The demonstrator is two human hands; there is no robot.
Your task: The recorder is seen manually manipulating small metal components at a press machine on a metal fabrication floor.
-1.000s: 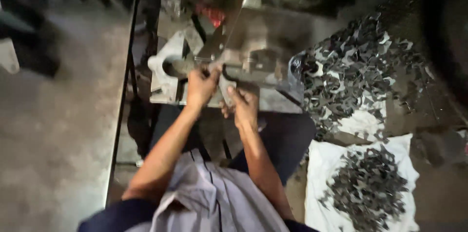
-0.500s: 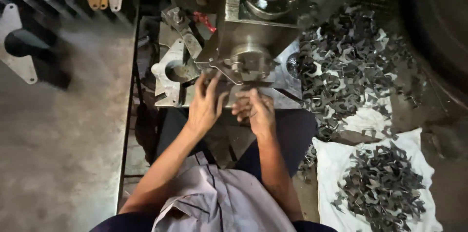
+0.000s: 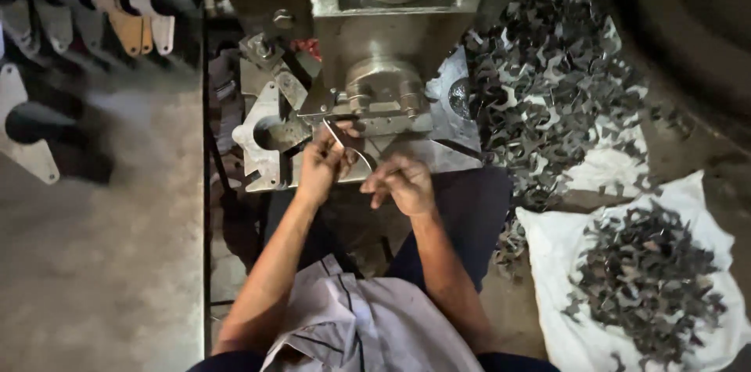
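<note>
I am pinching a thin metal piece (image 3: 344,141) in my left hand (image 3: 321,168) under the press ram (image 3: 383,90); my right hand (image 3: 403,182), fingers loosely curled, risks being crushed

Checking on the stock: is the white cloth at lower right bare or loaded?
Loaded: the white cloth lies spread flat, with a heap of dark metal pieces on it.

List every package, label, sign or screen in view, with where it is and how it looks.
No label, sign or screen shows.
Nearest to packaging: white cloth sack spread flat at lower right, under a heap of dark metal cut-outs.
Second white cloth above it, under a larger heap.
</note>
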